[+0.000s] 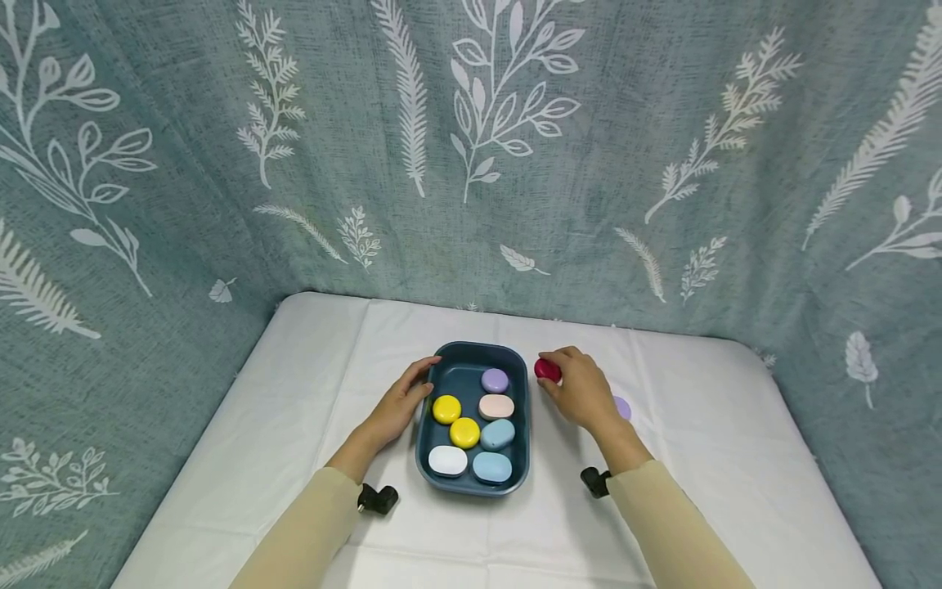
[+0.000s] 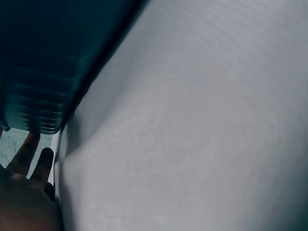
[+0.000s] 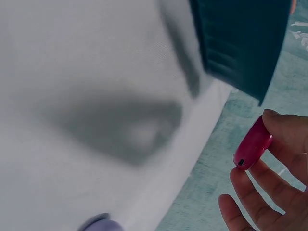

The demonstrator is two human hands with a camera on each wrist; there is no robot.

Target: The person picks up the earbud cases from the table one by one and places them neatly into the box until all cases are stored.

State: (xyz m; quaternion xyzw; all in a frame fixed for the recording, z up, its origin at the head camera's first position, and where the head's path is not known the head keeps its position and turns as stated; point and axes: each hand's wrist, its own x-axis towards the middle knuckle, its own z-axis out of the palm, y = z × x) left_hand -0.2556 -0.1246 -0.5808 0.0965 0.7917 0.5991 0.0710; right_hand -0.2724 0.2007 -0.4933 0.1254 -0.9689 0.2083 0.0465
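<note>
A dark blue tray (image 1: pixel 524 458) stands on the white cloth. Inside it lie two yellow round pieces (image 1: pixel 464 433), a purple one (image 1: pixel 495 380), a pale pink oval (image 1: pixel 496 406), a white oval (image 1: pixel 447 461) and two blue pieces (image 1: pixel 492 468). My left hand (image 1: pixel 393 409) rests at the tray's upper left side, fingers extended and fingertips at its rim. To the right of the tray, my right hand (image 1: pixel 584 391) pinches a glossy red oval piece (image 3: pixel 253 144) between thumb and fingers, above the cloth. A small dark slot shows on the red piece's end.
Another purple piece (image 1: pixel 623 407) lies on the cloth, partly hidden behind my right hand. A patterned green-grey curtain (image 1: pixel 441 204) hangs along the table's back and sides. Black wrist mounts (image 1: pixel 379 499) jut inward from both sleeves.
</note>
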